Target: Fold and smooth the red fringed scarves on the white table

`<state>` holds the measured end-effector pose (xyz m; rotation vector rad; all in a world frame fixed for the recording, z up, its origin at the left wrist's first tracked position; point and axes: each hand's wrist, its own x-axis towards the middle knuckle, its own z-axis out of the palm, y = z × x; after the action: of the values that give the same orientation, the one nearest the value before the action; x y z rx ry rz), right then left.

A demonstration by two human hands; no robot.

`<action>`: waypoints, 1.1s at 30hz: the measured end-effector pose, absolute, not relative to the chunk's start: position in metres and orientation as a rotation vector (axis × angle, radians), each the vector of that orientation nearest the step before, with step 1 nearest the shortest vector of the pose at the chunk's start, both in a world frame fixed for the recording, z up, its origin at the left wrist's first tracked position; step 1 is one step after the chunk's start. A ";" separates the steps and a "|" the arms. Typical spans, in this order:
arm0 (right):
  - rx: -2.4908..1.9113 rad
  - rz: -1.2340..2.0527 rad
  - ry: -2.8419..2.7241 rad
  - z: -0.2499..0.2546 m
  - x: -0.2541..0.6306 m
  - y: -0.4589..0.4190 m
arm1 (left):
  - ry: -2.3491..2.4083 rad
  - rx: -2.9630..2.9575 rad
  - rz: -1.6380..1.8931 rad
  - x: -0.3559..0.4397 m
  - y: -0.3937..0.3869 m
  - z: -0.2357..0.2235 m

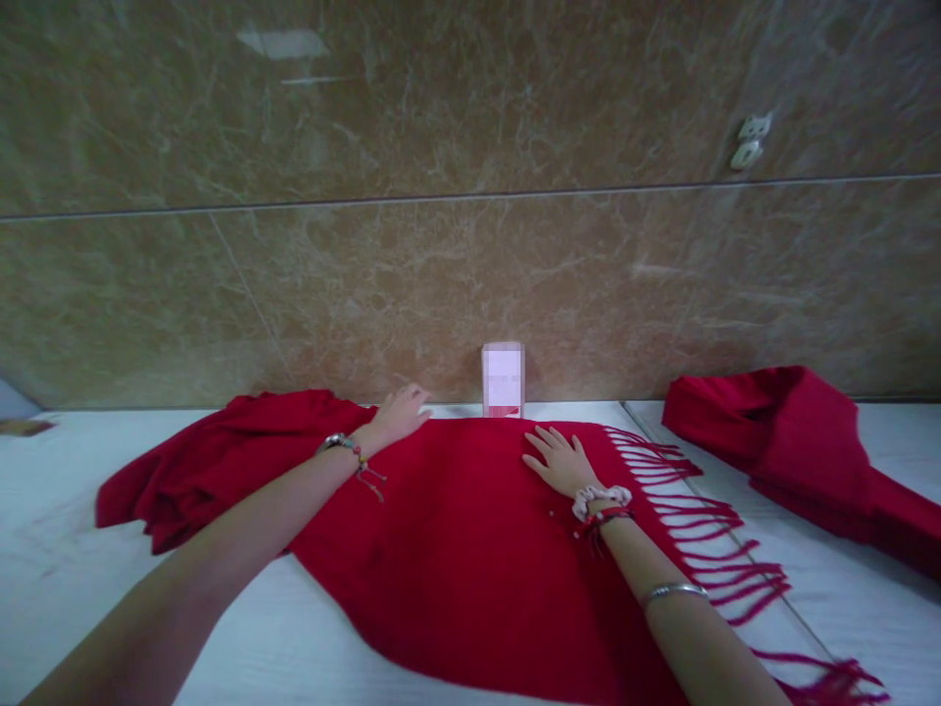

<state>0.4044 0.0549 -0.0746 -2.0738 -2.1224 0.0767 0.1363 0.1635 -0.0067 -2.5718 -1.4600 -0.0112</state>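
A red fringed scarf (pixel 470 549) lies spread over the white surface, with its tassels pointing right and its left part bunched in folds. Near the scarf's far edge, my left hand (pixel 399 414) is over the cloth beside the bunched part, its fingers stretched out toward the wall and holding nothing. My right hand (pixel 560 461) rests flat on the scarf close to the fringe, fingers spread. Bracelets circle both wrists, and a pale scrunchie is on the right one.
A second red cloth (pixel 779 441) lies folded at the right. Between my hands, a small white-and-pink rectangular thing (pixel 504 378), blurred out, leans against the brown marble wall (pixel 441 284). White wall hooks (pixel 750 142) are at upper right. The white surface (pixel 51 480) has a seam on the right.
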 end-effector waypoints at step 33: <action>-2.298 -0.036 -2.075 -0.075 0.427 -0.045 | -1.323 -2.855 0.008 0.128 0.080 -0.068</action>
<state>0.4267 -0.0449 -0.0749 -2.2982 -2.0746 -0.0363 0.1283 0.0802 -0.0681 -2.8547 -1.3235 0.0084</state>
